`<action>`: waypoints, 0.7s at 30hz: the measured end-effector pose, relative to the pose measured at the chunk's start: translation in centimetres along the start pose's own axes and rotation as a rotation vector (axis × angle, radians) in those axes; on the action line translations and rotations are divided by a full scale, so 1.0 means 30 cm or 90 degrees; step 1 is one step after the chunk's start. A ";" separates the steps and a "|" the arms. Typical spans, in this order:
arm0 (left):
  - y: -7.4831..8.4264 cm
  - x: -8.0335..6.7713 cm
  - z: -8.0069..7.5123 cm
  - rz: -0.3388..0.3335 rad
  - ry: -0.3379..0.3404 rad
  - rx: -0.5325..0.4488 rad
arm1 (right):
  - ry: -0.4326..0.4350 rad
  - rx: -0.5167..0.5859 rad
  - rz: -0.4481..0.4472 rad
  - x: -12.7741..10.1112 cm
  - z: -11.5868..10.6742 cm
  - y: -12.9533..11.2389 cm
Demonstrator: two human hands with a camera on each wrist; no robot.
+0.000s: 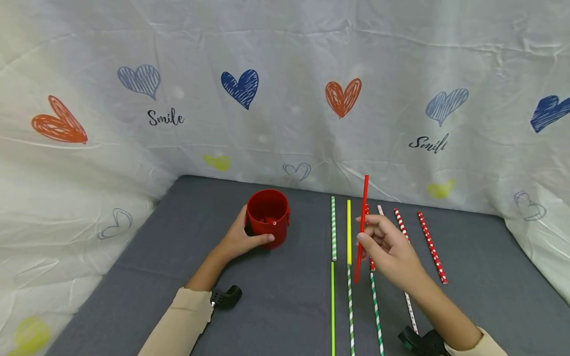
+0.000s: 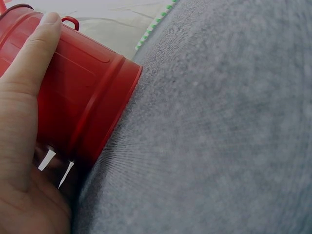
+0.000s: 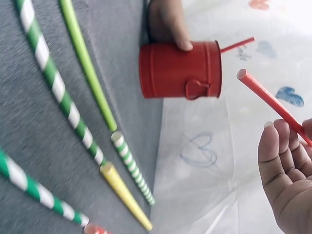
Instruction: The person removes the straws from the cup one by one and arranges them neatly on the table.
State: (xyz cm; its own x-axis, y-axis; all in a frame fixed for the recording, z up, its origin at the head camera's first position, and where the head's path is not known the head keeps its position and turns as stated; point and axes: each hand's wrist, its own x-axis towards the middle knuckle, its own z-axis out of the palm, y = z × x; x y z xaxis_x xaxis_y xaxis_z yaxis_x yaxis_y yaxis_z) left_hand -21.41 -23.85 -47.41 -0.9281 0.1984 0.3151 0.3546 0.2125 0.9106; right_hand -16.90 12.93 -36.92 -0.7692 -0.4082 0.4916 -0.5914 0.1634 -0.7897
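My left hand (image 1: 240,237) grips a small red metal bucket (image 1: 280,231) from its left side, thumb across the front. The bucket stands upright on the grey cloth, and in the right wrist view a red straw (image 3: 238,45) sticks out past its rim. Over the row of straws, my right hand (image 1: 394,249) pinches a plain red straw (image 1: 365,193) between thumb and fingers, holding it nearly upright. Behind that hand, a red dotted straw (image 1: 372,264) is partly covered. A yellow straw (image 1: 349,232) lies just left of the held one.
Several paper straws lie in two rows on the grey cloth (image 1: 276,306): a pale green striped one (image 1: 334,227), a lime green one (image 1: 332,306), green-and-white striped ones (image 1: 351,316) and a red dotted one (image 1: 431,244) far right. A white curtain (image 1: 285,44) printed with hearts hangs behind.
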 end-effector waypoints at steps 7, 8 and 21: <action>0.001 -0.003 0.003 -0.008 0.004 0.003 | 0.019 -0.037 0.036 -0.055 -0.058 0.017; 0.003 -0.003 0.003 -0.013 0.005 0.008 | 0.019 -0.043 0.041 -0.063 -0.067 0.019; 0.007 -0.004 0.001 -0.013 0.002 0.016 | 0.034 -0.068 0.068 -0.156 -0.116 0.048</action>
State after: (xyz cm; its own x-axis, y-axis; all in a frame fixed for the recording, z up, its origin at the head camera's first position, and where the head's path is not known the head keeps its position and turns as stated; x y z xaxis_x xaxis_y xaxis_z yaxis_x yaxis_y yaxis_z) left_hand -21.22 -23.80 -47.28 -0.9356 0.1910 0.2968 0.3377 0.2400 0.9102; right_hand -14.99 18.21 -39.08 -0.8391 -0.3358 0.4279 -0.5257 0.2985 -0.7966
